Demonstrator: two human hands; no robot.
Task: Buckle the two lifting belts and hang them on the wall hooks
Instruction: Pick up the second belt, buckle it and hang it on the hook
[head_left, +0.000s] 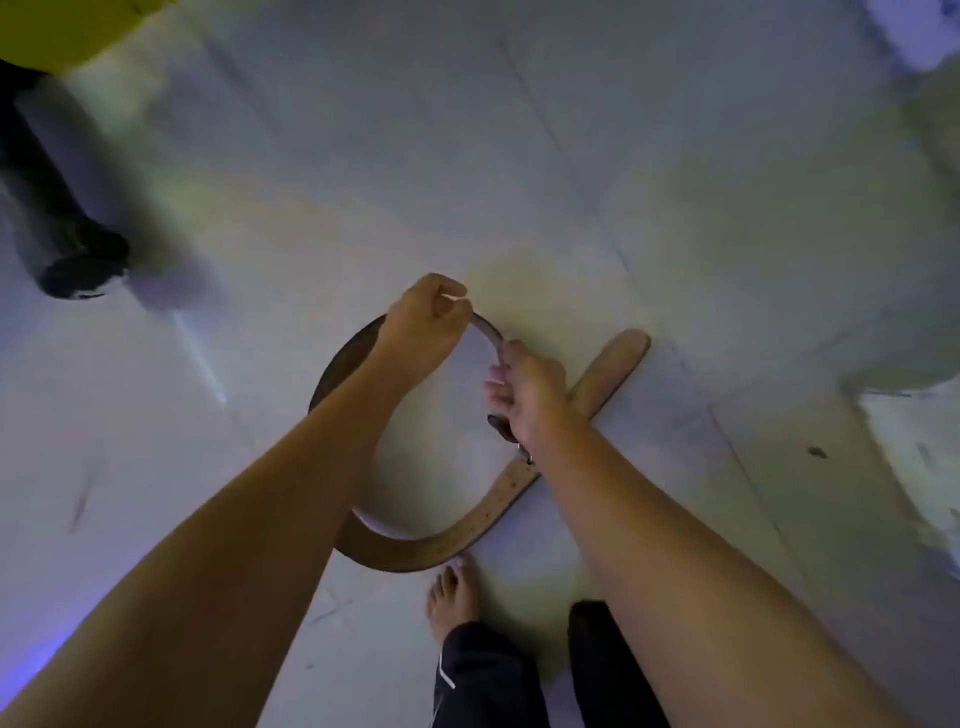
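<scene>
The left hand (422, 321) is curled closed, pinching the upper arc of a brown leather lifting belt (415, 551), while the right hand (524, 397) is clenched around the belt's strap near the dark buckle (500, 426). The belt forms a loop standing on the pale floor (571, 182), its punched tongue end (618, 358) crossing out to the right and lying flat. A bare foot (451, 597) touches the loop's near edge. No brand, label or writing is legible anywhere on the belt.
</scene>
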